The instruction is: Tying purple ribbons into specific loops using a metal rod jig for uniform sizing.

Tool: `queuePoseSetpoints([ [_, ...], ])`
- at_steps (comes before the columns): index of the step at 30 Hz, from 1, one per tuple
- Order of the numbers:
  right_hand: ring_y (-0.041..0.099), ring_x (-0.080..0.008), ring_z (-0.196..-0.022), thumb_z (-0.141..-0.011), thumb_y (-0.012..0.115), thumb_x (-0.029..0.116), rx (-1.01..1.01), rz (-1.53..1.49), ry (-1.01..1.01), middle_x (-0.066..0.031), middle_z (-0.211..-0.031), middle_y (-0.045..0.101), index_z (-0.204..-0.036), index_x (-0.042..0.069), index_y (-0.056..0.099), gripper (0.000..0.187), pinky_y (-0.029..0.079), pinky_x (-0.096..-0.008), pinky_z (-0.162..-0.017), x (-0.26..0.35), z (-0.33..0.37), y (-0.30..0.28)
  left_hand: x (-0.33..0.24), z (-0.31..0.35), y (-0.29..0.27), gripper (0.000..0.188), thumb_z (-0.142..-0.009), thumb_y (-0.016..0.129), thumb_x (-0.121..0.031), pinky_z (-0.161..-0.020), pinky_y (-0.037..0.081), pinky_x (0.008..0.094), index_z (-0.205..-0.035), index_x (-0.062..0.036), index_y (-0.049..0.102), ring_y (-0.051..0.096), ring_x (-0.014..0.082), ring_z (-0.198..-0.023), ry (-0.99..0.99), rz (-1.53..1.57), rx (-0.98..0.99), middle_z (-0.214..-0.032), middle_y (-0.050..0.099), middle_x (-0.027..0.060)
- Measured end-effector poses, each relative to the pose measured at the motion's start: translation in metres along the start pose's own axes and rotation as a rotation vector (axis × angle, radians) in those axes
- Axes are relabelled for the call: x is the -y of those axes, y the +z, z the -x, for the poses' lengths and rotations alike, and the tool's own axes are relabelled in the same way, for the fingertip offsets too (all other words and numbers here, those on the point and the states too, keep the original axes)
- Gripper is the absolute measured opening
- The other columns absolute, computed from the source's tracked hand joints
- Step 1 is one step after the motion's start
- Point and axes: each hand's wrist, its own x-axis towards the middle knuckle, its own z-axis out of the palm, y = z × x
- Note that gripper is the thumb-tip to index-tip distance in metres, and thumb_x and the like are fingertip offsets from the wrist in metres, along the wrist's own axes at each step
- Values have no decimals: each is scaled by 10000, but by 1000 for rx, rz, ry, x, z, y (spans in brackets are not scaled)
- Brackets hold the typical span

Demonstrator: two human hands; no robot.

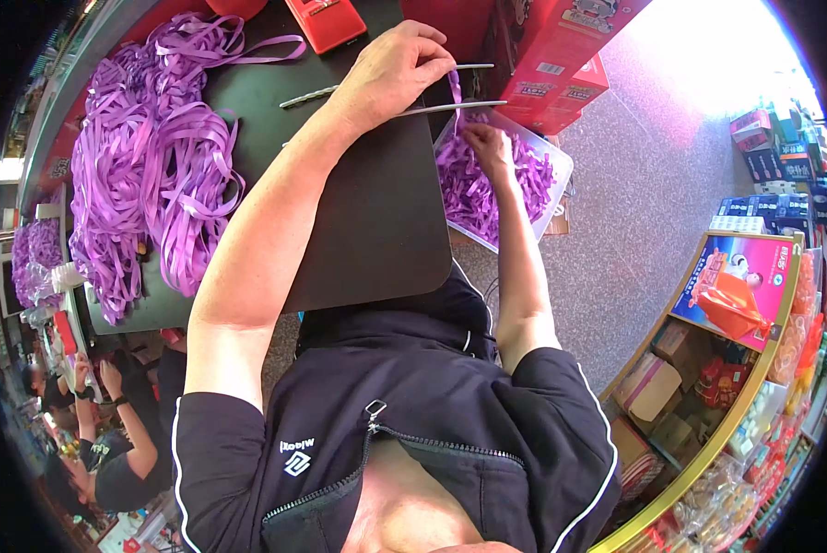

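A narrow purple ribbon runs between my two hands. My left hand is closed at the far edge of the table, its thumb and finger pinching the upper end. Lower down, my right hand is closed on the same ribbon, just above a translucent plastic bin full of purple ribbon pieces. Two thin metal rods pass beneath my left forearm and hand and jut past the table; the nearer rod lies close to the ribbon. My palms are hidden.
The dark table carries a large tangled heap of purple ribbon and a red box. Red cartons stand beyond the bin. A gold-edged display cabinet is on the right. At lower left sits another person with raised arms.
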Motion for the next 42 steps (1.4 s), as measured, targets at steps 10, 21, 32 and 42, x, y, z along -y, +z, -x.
queuePoseSetpoints([
  [10,675,-217,-759,-777,682,230,-81,-73,220,-121,-821,694,-949,63,698,240,512,-318,-706,-32,57,34,9,8,-2,260,-879,611,-259,-857,460,291,-999,-37,674,606,195,-998,-34,40,-4,-1181,578,64],
  [21,645,-257,-712,-815,645,134,-222,-55,86,-103,-782,639,-885,68,581,116,497,-340,-659,-22,69,49,-4,7,-5,254,-869,602,-241,-855,459,313,-969,-21,679,604,234,-1000,-83,87,7,-1202,572,100],
  [32,587,-283,-927,-799,636,74,-136,45,-318,-97,-952,616,-970,88,680,177,477,-364,-793,-16,117,37,-4,7,-10,227,-865,592,-212,-864,441,336,-918,-9,679,565,281,-1011,-6,75,26,-1142,551,152],
  [42,551,-250,-888,-747,699,52,4,-132,-225,-97,-925,559,-865,61,665,123,444,-351,-774,33,225,-22,9,2,-6,242,-832,579,-207,-917,409,369,-864,2,696,517,323,-1094,44,83,52,-1161,567,215],
])
